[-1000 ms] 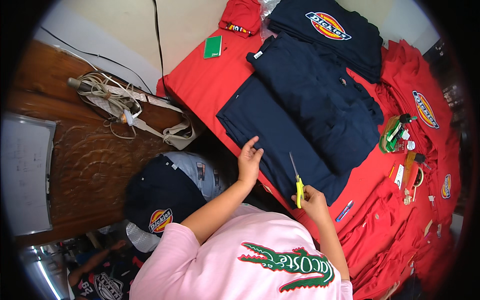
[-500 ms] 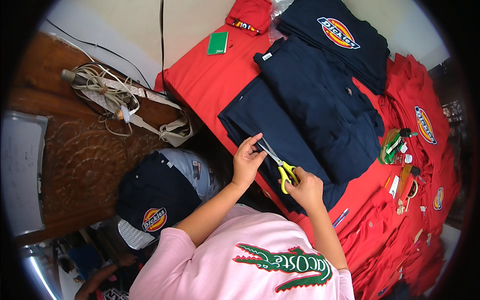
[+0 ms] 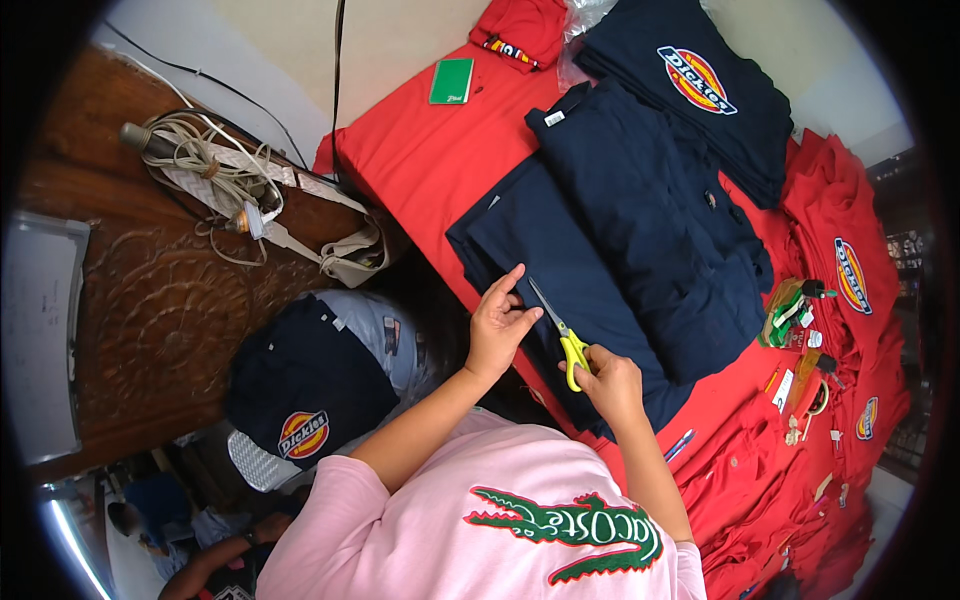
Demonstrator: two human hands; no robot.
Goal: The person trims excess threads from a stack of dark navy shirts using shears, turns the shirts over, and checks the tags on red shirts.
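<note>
My right hand [image 3: 610, 380] is closed around the yellow-green handles of a pair of scissors [image 3: 574, 355]. The metal blades lie together and point away to the upper left, above a folded dark navy garment [image 3: 560, 235]. Beside the blade tips is my left hand [image 3: 497, 327], its index finger and thumb stretched apart. I see nothing in it, though anything as fine as a thread would be too small to make out. To the right of the folded piece lies a larger navy garment [image 3: 650, 220].
Red cloth covers the table [image 3: 420, 170]. On it are a green booklet [image 3: 452, 82], a navy stack [image 3: 690, 90], a pen [image 3: 681, 444], a box of small tools [image 3: 790, 312] and heaped red garments [image 3: 750, 480]. Left are a navy garment [image 3: 300, 370] and coiled cords [image 3: 200, 165]; another person's arm [image 3: 215, 565] shows below.
The scissor blades and handles have come together. My left hand has stayed nearly in place, and the view has shifted slightly. The other person's arm has moved.
</note>
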